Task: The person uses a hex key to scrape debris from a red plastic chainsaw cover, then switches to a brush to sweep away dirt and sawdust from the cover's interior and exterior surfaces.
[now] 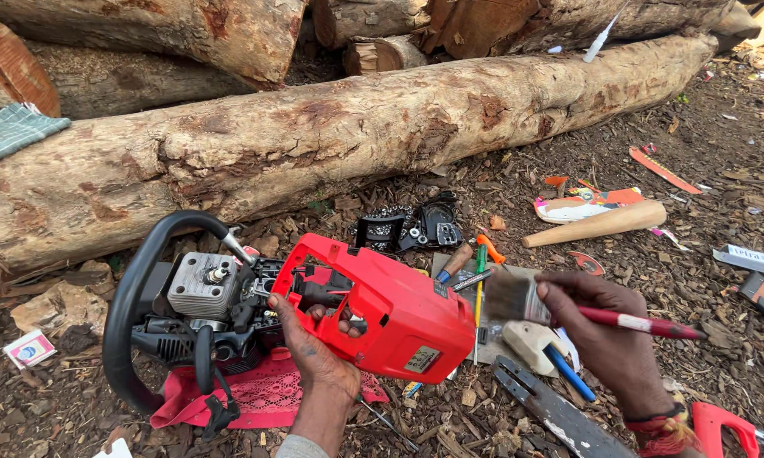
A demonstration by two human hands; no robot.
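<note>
So I've got my left hand (314, 352) hooked into the rear handle of the saw (382, 318), fingers curled through the opening and clamped on the red housing, which keeps the body tipped up on its side so the open part faces me instead of the dirt. My right hand (607, 339) is pinched around a brush (568, 309), thumb and fingertips closed on the metal band just behind the bristles for control, the red handle sticking out past my knuckles to the right. The bristles sit just off the tail end of the housing, close to my left fingertips but not touching anything as far as I can see. The engine end, with the bare cylinder (199, 284) and the black loop handle (136, 297), points away from my left fingers to the left. Under my left wrist is a pink cloth (263, 394), I reckon there to keep bits out of the chips. Beyond my right fingers lie a few small tools and the chain (390, 225) next to a black cover; the bar (551, 411) lies below my right hand. All this sits on ground covered in bark chips and sawdust, outdoors, with a big log (356, 127) right behind the saw and more stacked beyond it.
</note>
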